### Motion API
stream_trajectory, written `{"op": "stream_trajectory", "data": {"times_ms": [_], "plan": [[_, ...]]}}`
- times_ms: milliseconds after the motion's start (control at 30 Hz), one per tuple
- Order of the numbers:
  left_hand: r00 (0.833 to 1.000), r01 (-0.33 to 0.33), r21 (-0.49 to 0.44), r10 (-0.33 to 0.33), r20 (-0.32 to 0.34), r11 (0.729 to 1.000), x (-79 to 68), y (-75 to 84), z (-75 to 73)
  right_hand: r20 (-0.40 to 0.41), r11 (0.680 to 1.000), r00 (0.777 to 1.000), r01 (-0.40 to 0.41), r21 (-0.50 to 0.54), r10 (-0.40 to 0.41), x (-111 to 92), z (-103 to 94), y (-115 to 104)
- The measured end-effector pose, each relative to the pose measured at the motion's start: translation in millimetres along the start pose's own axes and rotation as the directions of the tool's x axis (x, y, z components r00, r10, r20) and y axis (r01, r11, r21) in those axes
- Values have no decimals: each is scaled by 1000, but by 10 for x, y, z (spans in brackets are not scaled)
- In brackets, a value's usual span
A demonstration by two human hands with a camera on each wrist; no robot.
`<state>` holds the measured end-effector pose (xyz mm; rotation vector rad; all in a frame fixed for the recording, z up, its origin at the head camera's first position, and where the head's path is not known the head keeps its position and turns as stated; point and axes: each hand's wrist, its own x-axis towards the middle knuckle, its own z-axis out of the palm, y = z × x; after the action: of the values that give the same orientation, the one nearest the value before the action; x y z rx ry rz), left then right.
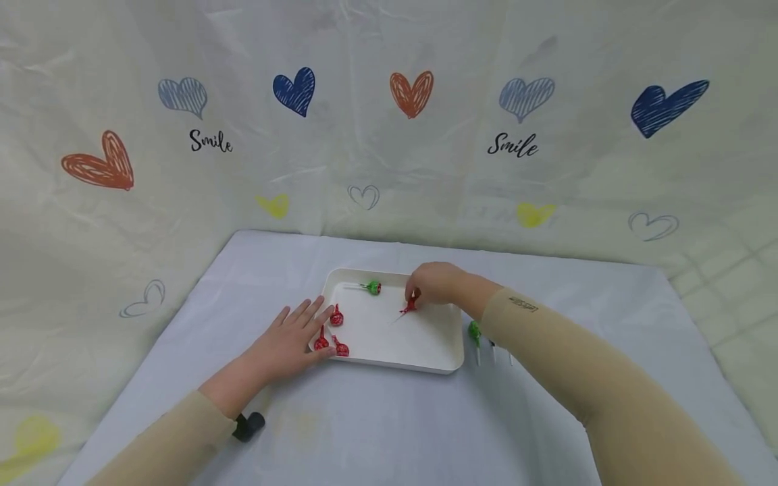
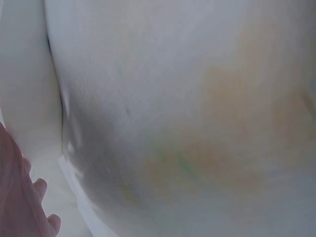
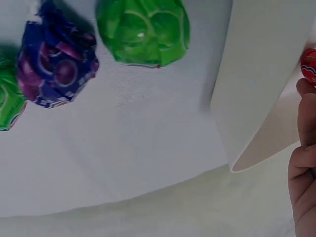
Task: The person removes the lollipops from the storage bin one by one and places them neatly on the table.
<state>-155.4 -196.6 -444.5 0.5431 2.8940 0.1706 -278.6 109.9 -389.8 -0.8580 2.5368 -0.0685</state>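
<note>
My right hand (image 1: pixel 439 282) pinches a red-wrapped lollipop (image 1: pixel 410 303) over the right half of a white tray (image 1: pixel 395 363). Its white stick points down and to the left. The red wrapper (image 3: pixel 309 63) shows at the fingertips in the right wrist view, inside the tray wall. My left hand (image 1: pixel 293 342) rests with spread fingers across the tray's left edge. Beside those fingers, several red lollipops (image 1: pixel 337 315) lie inside the tray. A green lollipop (image 1: pixel 373 288) lies near the tray's back edge, stick to the left.
Right of the tray, a green lollipop (image 1: pixel 475 330) lies partly beside my sleeve. The right wrist view shows a purple lollipop (image 3: pixel 57 61) between two green ones. A black object (image 1: pixel 249 426) sits by my left forearm. Behind the table hangs a heart-printed sheet (image 1: pixel 389 148).
</note>
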Motion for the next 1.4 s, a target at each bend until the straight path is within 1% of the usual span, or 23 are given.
{"op": "stream_trajectory", "data": {"times_ms": [133, 300, 433, 567, 667, 933, 1067, 1267, 1400], "plan": [[1000, 1, 11, -1, 0, 1000, -6, 2, -1, 14, 999, 999, 40, 5, -40, -66, 57, 13], [1000, -1, 13, 1, -5, 1000, -18, -7, 1, 20, 996, 996, 87, 19, -88, -129, 82, 6], [1000, -2, 15, 2, -9, 1000, -25, -18, 21, -2, 995, 995, 98, -2, -98, -158, 68, 27], [1000, -5, 11, 5, -13, 1000, -28, -24, 28, -16, 995, 995, 99, 2, -99, -168, 23, 56], [1000, -6, 10, 6, -17, 1000, -37, -15, 7, -4, 996, 996, 86, 38, -86, -153, 1, 72], [1000, -3, 12, 3, -13, 1000, -27, -12, 7, 45, 992, 998, -37, 124, 31, -92, 64, 51], [1000, -5, 15, 5, -10, 1000, -25, -8, 8, 60, 985, 996, -73, 154, 65, -77, 100, 34], [1000, -10, 13, 10, -6, 1000, -28, 7, -5, 51, 988, 996, -80, 132, 74, -105, 119, -11], [1000, -10, 17, 10, -7, 1000, -33, 15, -13, 37, 992, 998, -60, 111, 56, -124, 125, -30]]}}
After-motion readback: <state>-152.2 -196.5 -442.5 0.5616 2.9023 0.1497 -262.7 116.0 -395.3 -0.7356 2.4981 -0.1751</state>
